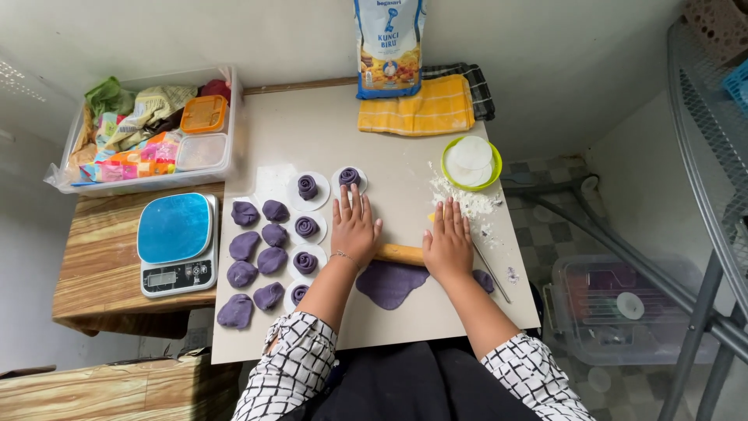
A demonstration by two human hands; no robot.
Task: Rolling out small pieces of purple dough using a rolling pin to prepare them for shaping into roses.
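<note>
both my hands, left hand [354,228] and right hand [448,243], fingers spread flat, press evenly on the rolling pin [400,253] over purple dough [389,282].

Both hands out front, palms down, fingers straight and close together, pointing away from the body. Left hand [354,226] sits slightly further forward than right hand [449,240]; thin bracelet on left wrist. Neither hand is closed, both flat and pressing down. Forearms bare, converging slightly; checked sleeves pushed up near the elbows.
</note>
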